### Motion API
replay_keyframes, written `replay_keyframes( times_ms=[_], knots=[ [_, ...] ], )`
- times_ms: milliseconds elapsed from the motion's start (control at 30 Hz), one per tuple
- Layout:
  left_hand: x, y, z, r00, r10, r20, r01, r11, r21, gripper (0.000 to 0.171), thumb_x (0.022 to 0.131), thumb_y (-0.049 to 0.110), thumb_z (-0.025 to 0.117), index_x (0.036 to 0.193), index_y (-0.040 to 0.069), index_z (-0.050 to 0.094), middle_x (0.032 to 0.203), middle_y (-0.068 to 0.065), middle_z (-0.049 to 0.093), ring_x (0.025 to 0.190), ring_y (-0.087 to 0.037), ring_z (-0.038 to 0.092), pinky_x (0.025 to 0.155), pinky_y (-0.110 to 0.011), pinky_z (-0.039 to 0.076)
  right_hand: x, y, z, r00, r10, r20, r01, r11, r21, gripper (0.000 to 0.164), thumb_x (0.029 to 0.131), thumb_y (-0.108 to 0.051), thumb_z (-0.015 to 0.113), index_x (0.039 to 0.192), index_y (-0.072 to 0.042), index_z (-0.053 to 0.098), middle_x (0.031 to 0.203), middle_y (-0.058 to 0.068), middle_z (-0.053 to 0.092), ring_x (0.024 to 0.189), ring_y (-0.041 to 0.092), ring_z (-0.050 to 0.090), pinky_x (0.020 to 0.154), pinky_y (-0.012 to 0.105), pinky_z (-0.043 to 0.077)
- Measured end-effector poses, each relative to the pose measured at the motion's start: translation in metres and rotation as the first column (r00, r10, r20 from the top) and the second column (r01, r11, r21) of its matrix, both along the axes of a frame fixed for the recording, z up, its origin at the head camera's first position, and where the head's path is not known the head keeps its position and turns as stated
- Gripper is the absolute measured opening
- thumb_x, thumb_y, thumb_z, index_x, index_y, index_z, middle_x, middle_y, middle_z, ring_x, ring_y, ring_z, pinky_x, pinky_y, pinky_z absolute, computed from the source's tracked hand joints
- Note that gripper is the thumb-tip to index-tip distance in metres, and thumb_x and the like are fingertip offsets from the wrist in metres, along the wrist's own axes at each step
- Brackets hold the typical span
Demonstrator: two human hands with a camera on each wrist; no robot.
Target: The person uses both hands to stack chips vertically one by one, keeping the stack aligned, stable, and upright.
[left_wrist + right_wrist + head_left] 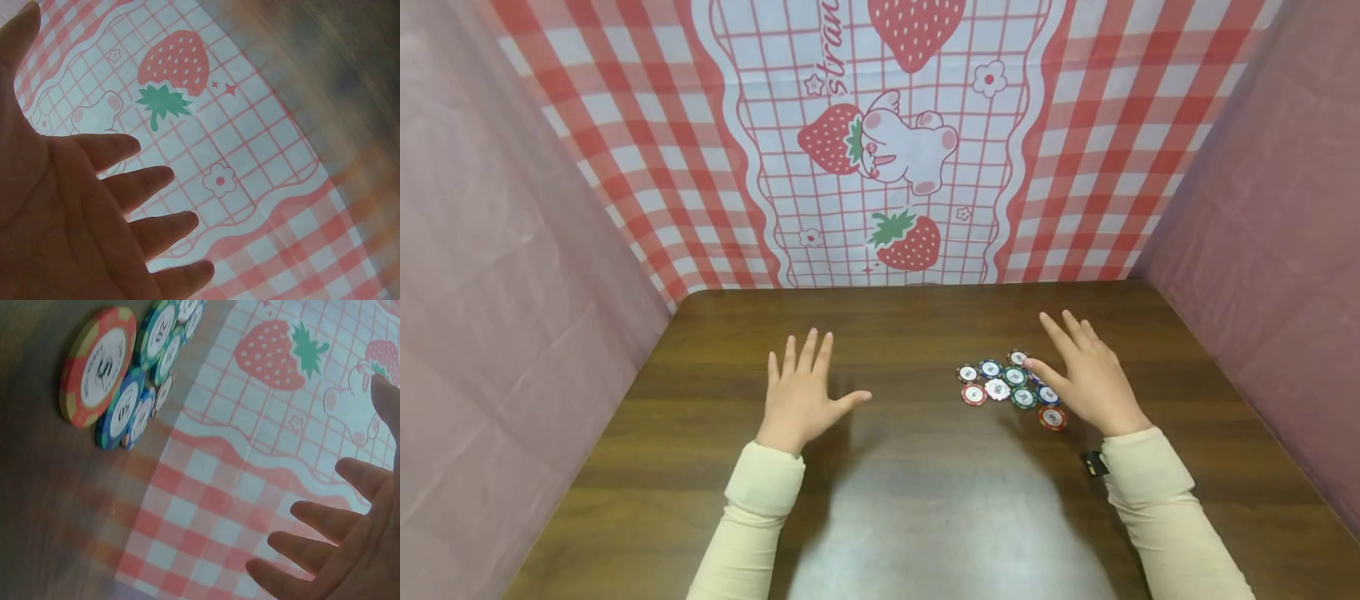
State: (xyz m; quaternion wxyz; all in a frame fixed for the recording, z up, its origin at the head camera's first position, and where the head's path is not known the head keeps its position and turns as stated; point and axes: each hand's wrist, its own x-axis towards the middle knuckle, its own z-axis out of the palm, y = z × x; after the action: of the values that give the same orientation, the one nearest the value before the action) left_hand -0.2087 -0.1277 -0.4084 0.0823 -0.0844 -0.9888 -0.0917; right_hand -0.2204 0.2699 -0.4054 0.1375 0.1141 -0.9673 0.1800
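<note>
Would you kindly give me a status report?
Left hand, right hand: spread, holding nothing. Chips clustered on table. Right hand partly hiding some in head view.

We read "stran" on the cloth [880, 142] past the table [895, 333]'s far edge; nearer its right edge, "20" on a green chip [157, 334], seemingly "5" on a red-and-yellow chip [100, 367].

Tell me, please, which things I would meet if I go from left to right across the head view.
Left pink cloth → left hand → left red-edged chip → white-edged chip → right hand → right pink cloth.
</note>
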Motion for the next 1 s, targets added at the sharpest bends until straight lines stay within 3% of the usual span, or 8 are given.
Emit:
replay_keyframes(
  times_ms=[167, 300, 400, 567, 733, 1000],
  knots=[
    [-0.001, -0.001, 0.001, 0.996, -0.051, -0.068, 0.055, 0.997, 0.055, 0.094, 0.075, 0.073, 0.047, 0.145, 0.014, 0.024, 0.148, -0.010, 0.030, 0.136, -0.036, 0.024, 0.109, -0.053, 0.016, 0.001, -0.001, -0.001, 0.997, 0.035, -0.064, -0.040, 0.996, -0.081, 0.072, 0.084, -0.046, 0.060, 0.144, -0.019, 0.030, 0.139, 0.022, 0.036, 0.122, 0.044, 0.037, 0.093, 0.061, 0.031],
    [0.000, 0.000, 0.001, 0.988, -0.096, -0.117, 0.111, 0.986, 0.127, 0.085, 0.078, 0.061, 0.056, 0.141, 0.010, 0.034, 0.139, -0.011, 0.043, 0.127, -0.032, 0.040, 0.105, -0.047, 0.029, 0.007, 0.002, -0.003, 0.996, 0.040, -0.084, -0.053, 0.986, -0.156, 0.067, 0.084, -0.040, 0.063, 0.141, -0.018, 0.036, 0.125, 0.019, 0.046, 0.099, 0.034, 0.051, 0.080, 0.053, 0.041],
    [0.001, 0.001, 0.001, 0.987, -0.114, -0.112, 0.134, 0.972, 0.193, 0.080, 0.078, 0.057, 0.060, 0.139, 0.009, 0.038, 0.134, -0.011, 0.049, 0.123, -0.030, 0.045, 0.102, -0.044, 0.035, 0.011, 0.006, -0.007, 0.993, 0.036, -0.117, -0.059, 0.979, -0.197, 0.062, 0.082, -0.031, 0.068, 0.136, -0.014, 0.044, 0.110, 0.013, 0.052, 0.083, 0.024, 0.053, 0.070, 0.043, 0.043],
    [0.005, 0.004, 0.000, 0.990, -0.129, -0.060, 0.141, 0.947, 0.290, 0.077, 0.077, 0.056, 0.063, 0.138, 0.014, 0.041, 0.131, -0.009, 0.052, 0.119, -0.027, 0.049, 0.096, -0.043, 0.040, 0.015, 0.012, -0.013, 0.986, 0.036, -0.165, -0.072, 0.972, -0.222, 0.053, 0.079, -0.022, 0.072, 0.126, -0.007, 0.055, 0.089, 0.007, 0.055, 0.071, 0.014, 0.050, 0.060, 0.027, 0.039],
    [0.007, 0.009, -0.008, 0.983, -0.183, -0.017, 0.177, 0.920, 0.350, 0.076, 0.076, 0.050, 0.067, 0.138, 0.015, 0.042, 0.127, -0.004, 0.054, 0.117, -0.024, 0.051, 0.094, -0.042, 0.042, 0.020, 0.018, -0.019, 0.992, 0.018, -0.127, -0.048, 0.971, -0.234, 0.045, 0.079, -0.023, 0.072, 0.119, -0.007, 0.061, 0.085, 0.006, 0.058, 0.065, 0.004, 0.045, 0.055, 0.023, 0.037],
    [0.013, 0.016, -0.017, 0.958, -0.280, 0.065, 0.232, 0.886, 0.401, 0.070, 0.075, 0.050, 0.068, 0.135, 0.021, 0.046, 0.130, -0.001, 0.051, 0.116, -0.021, 0.051, 0.094, -0.042, 0.042, 0.024, 0.024, -0.029, 0.999, 0.046, 0.024, -0.040, 0.978, -0.206, 0.046, 0.081, -0.037, 0.067, 0.118, -0.010, 0.062, 0.088, 0.006, 0.058, 0.067, 0.008, 0.047, 0.054, 0.024, 0.037]
  ],
)
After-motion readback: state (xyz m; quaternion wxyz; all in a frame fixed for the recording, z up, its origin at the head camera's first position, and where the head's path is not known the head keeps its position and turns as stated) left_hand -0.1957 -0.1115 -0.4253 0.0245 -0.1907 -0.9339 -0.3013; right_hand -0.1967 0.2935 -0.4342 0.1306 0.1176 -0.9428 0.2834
